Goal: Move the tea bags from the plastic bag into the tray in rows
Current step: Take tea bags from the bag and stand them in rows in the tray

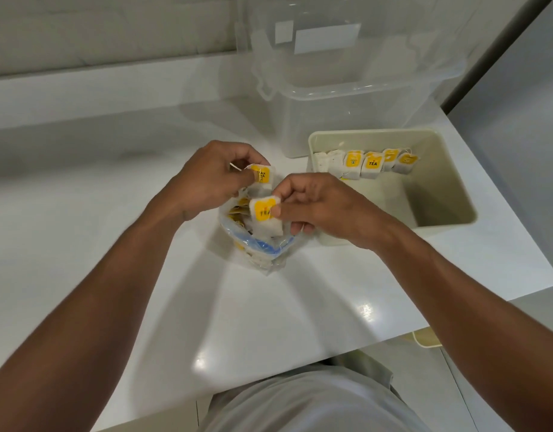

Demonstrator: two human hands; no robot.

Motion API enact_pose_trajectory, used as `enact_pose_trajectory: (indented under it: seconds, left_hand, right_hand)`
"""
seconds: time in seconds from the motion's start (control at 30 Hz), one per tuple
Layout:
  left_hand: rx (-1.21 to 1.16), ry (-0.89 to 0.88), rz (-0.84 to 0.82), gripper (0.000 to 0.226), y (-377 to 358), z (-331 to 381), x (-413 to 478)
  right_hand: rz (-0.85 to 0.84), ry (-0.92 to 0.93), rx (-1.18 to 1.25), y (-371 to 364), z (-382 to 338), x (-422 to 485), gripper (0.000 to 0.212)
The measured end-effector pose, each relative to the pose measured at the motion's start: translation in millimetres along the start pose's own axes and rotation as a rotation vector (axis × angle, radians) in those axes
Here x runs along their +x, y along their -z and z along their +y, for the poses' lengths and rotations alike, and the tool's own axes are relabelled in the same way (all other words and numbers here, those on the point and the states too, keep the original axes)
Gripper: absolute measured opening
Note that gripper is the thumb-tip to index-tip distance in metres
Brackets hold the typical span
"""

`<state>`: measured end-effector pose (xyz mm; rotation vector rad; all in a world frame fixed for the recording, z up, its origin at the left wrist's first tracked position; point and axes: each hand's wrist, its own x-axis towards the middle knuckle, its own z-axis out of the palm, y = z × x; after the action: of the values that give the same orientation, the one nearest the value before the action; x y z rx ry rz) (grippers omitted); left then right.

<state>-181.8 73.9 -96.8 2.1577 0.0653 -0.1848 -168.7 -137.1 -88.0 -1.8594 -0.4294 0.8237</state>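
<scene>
right hand (312, 207): pinching a tea bag (264, 218), tray (393, 134) just off to its right
left hand (213, 179): pinching another bag (261, 176), farther away

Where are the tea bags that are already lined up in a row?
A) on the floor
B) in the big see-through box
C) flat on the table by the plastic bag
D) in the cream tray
D: the row of tea bags with yellow tags stands along the far wall inside the cream tray.
</scene>
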Motion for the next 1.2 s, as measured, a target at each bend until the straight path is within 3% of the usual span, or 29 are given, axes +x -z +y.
enact_pose_trajectory:
  seconds: [0.07, 0.1, 0.2, 0.23, 0.4, 0.53, 0.63, 1.03, 1.2]
  left_hand:
    - [-0.075, 0.012, -0.044, 0.018, -2, -1, -2]
    - [-0.124, 0.024, -0.075, 0.018, -2, 1, -3]
    - [-0.289, 0.072, -0.148, 0.018, -3, 8, -7]
    - [-0.316, 0.084, -0.136, 0.020, -3, 10, -8]
    - [-0.284, 0.154, 0.058, 0.024, -6, 6, -5]
    - [-0.403, 0.179, -0.020, 0.020, -7, 11, -9]
    - [-0.400, 0.176, -0.019, 0.016, -8, 17, -7]
    - [-0.404, 0.119, -0.123, 0.013, -61, 77, 38]
    - [-0.321, 0.111, -0.103, 0.013, -93, 95, 66]
  right_hand:
    - [-0.154, -0.003, 0.085, 0, -6, -3, 0.009]
    - [-0.126, 0.006, 0.104, -1, -8, -2, 0.008]
    - [0.288, 0.118, -0.150, -2, -5, 14, 0.009]
    - [0.355, 0.141, -0.193, -2, -6, 17, 0.011]
    - [0.105, 0.101, 0.093, 3, -14, 12, 0.007]
    - [0.292, 0.105, -0.033, 9, -8, 17, 0.008]
    - [0.238, 0.080, 0.074, 16, -6, 10, 0.007]
    - [0.318, 0.103, 0.100, 92, 26, -22, 0.010]
    - [0.301, 0.063, 0.044, 140, 41, -28, 0.021]
